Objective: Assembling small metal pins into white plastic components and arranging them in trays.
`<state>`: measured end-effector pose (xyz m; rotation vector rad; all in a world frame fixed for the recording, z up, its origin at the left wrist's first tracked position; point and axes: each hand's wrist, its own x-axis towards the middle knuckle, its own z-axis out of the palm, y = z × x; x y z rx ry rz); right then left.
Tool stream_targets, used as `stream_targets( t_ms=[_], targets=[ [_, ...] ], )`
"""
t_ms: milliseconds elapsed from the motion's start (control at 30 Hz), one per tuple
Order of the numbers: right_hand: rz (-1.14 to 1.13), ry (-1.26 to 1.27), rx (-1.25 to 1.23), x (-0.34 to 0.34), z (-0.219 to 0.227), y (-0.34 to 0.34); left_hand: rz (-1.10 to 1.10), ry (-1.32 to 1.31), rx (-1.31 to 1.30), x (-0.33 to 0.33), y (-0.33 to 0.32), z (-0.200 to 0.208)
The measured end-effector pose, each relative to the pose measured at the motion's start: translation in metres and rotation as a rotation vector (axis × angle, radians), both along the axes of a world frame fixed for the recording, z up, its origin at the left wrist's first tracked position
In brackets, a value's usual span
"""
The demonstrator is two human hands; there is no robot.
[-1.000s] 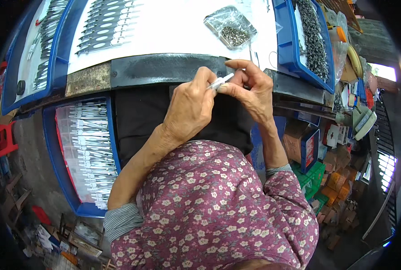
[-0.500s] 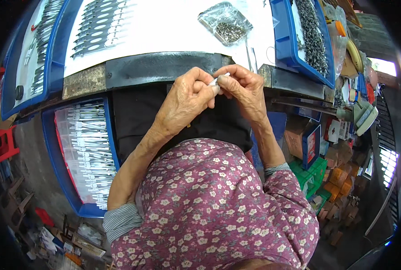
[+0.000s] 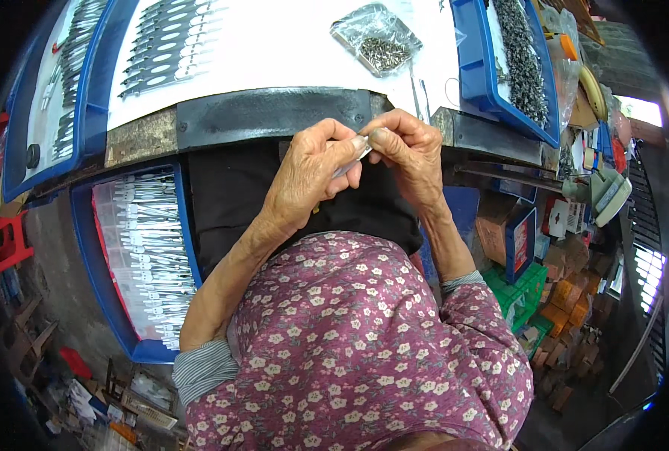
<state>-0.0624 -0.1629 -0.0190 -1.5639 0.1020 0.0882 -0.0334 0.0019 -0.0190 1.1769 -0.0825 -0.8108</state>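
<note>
Both hands meet in front of the table's near edge, over my dark lap. My left hand (image 3: pixel 313 167) is closed round a small slim silvery metal piece (image 3: pixel 343 170), with the thumb pressed on top. My right hand (image 3: pixel 407 154) pinches at the far end of that piece between thumb and forefinger, and the fingers of both hands almost touch. Most of the piece is covered by fingers, so its full shape cannot be made out. On the white tabletop ahead lie several dark, slim parts with oval openings (image 3: pixel 165 56), set in a row.
A bag of small metal pins (image 3: pixel 383 54) rests in a tray beyond my hands, with tweezers (image 3: pixel 422 98) beside it. Blue bins stand at right (image 3: pixel 488 83), holding small dark parts, and at far left (image 3: pixel 86 113). Below left, a blue bin (image 3: pixel 135 350) contains slim metal pieces.
My left hand has rolled slightly and sits a little lower, showing more of the metal piece. The white tip seen between the right fingertips is now hidden or turned down.
</note>
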Motion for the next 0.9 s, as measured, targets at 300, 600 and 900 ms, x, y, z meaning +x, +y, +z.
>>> stream_targets(
  t_ms=[300, 600, 900],
  targets=[
    [0.044, 0.036, 0.062, 0.001, 0.000, -0.003, -0.011, 0.099, -0.088, -0.003, 0.001, 0.001],
    [-0.006, -0.118, 0.029, -0.001, 0.000, 0.005, -0.020, 0.048, -0.072, 0.001, 0.004, 0.002],
    [0.438, -0.382, -0.476, 0.022, 0.028, 0.001, -0.092, -0.107, -0.086, 0.014, 0.026, 0.002]
  ],
)
